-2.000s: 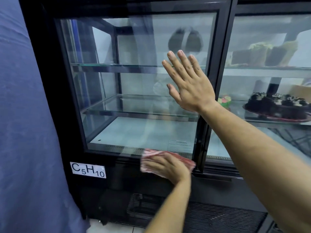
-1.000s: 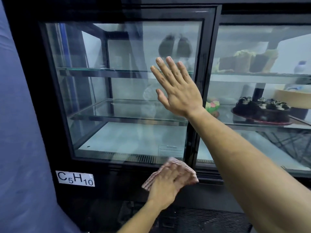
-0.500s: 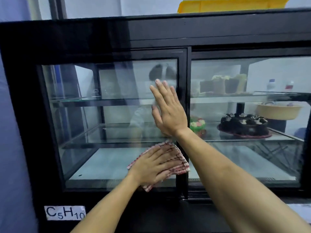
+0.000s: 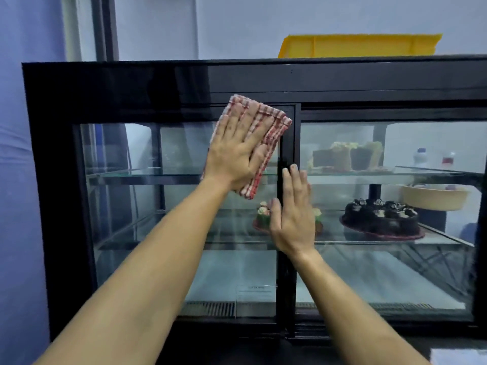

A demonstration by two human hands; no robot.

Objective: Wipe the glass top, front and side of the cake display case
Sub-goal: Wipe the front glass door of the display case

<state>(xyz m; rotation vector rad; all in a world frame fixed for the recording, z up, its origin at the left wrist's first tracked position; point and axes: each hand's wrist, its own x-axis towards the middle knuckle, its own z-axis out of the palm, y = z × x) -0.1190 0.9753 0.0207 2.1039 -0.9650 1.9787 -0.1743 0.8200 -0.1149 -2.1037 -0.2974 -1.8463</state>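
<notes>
I see the black-framed cake display case [image 4: 131, 83], glass front upright, cakes on its right shelves; a red checked cloth [image 4: 266, 122] lies flat against its upper left pane.

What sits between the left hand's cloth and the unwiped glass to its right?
The red-and-white checked cloth, pressed flat by the left hand, sits at the top of the left glass pane. To its right is the black centre door frame; lower down, the right hand rests open across that frame.

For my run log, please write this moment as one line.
left hand presses cloth on front glass | right hand flat on glass | wiping
</notes>
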